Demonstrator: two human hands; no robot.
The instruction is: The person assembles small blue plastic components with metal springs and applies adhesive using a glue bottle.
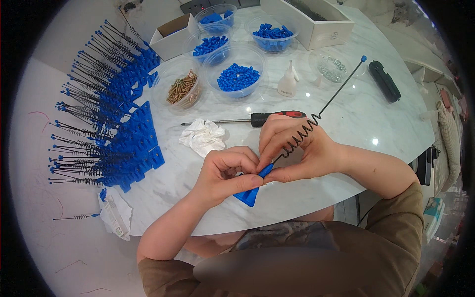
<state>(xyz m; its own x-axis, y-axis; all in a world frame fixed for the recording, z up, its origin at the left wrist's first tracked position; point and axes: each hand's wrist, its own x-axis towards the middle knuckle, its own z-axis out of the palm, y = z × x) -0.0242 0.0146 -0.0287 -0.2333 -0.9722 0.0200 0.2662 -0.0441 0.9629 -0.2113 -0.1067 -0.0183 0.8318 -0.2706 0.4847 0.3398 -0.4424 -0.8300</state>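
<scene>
My left hand [225, 173] grips a blue plastic bracket [249, 196] just above the near edge of the white marble table [346, 119]. My right hand [292, 148] pinches the lower end of a thin black rod [341, 84] against that bracket. A black coil spring [298, 137] is wound round the rod's lower part, and a small blue cap [363, 58] tips its far end. Both hands touch each other at the bracket.
A pile of finished blue brackets with rods and springs [116, 119] fills the table's left. Behind lie a screwdriver [257, 119], crumpled tissue [202, 136], a glue bottle [287, 83], bowls of brass screws [181, 89] and blue parts [237, 76], two white boxes [319, 27].
</scene>
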